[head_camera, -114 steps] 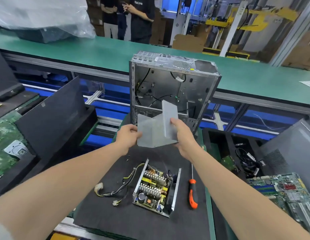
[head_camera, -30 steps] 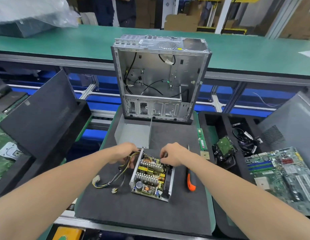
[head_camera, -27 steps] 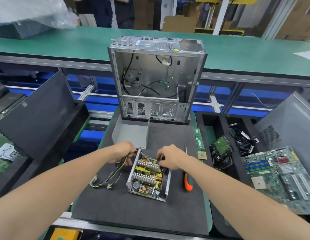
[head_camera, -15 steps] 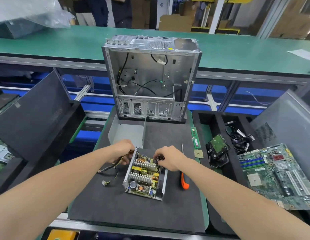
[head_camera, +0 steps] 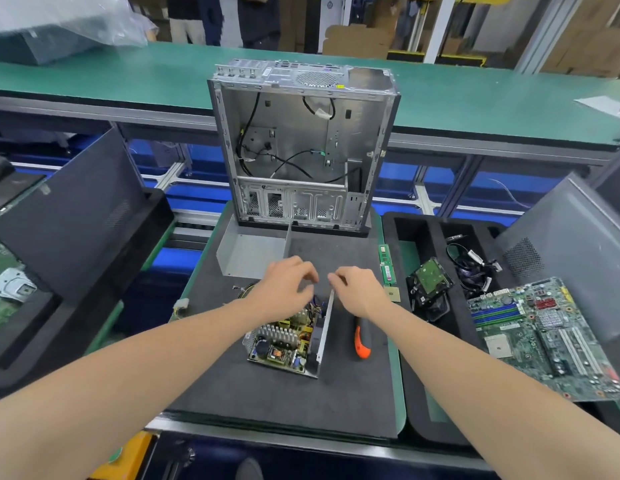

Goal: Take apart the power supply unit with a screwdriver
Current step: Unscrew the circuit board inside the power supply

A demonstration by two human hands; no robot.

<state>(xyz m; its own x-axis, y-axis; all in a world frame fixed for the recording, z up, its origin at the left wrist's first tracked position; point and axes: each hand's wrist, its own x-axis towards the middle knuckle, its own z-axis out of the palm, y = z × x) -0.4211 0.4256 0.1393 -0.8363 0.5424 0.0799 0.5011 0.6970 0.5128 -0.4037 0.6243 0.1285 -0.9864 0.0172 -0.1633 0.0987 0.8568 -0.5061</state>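
A long green bench runs across the back, from nine o'clock to three o'clock. In front of it, at twelve o'clock, an empty metal computer case stands upright on the far edge of a dark foam mat, its open side facing the camera and loose black cables hanging inside. A large dark side panel leans at nine o'clock; a grey one leans at three o'clock. Just below the grey panel, at four o'clock, a green circuit board lies flat beside a black tray holding a hard drive and tangled cables.

On the mat, just in front of the case at eleven o'clock, sits a bent grey metal cover. The power supply lies in the middle of the mat, its lid off, with heat sinks and coils exposed and its far end tipped up. A bundle of wires trails from it toward nine o'clock.

The left hand is curled over the far end of the power supply, fingers bent; what it grips is hidden. The right hand pinches the top corner of the unit's upright metal side wall. The orange-handled screwdriver lies on the mat at three o'clock of the unit, just beside it, under the right wrist and untouched.
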